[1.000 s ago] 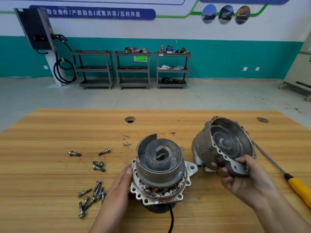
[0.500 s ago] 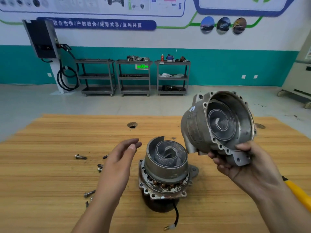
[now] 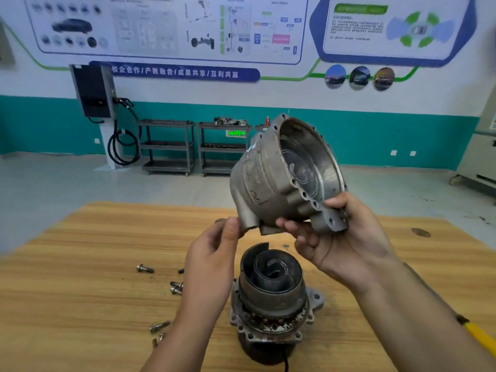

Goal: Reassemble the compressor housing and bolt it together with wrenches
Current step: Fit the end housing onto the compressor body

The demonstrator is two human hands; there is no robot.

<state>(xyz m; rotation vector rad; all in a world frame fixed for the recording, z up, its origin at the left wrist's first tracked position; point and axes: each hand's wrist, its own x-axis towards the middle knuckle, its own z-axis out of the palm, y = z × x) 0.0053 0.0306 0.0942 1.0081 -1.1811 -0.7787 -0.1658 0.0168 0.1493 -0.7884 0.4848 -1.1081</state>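
Note:
The grey metal housing cover (image 3: 271,183) is held up in the air above the table, its open side with the inner scroll facing right. My right hand (image 3: 338,237) grips its flange from below, thumb on the rim. My left hand (image 3: 214,251) pinches the cover's lower left port stub. Below them the compressor body (image 3: 271,299) stands upright on the wooden table (image 3: 80,264), its spiral scroll pointing up and copper windings showing under it. Several loose bolts (image 3: 174,287) lie left of the body.
A yellow-handled screwdriver (image 3: 480,336) lies at the table's right edge, partly behind my right forearm. A black cable (image 3: 286,361) leaves the body toward me. Shelving carts (image 3: 166,146) and a charger unit (image 3: 94,89) stand by the far wall.
My right hand has lifted the housing cover from beside the body high above it. My left hand left the compressor body and rose to take hold of the cover's lower left side.

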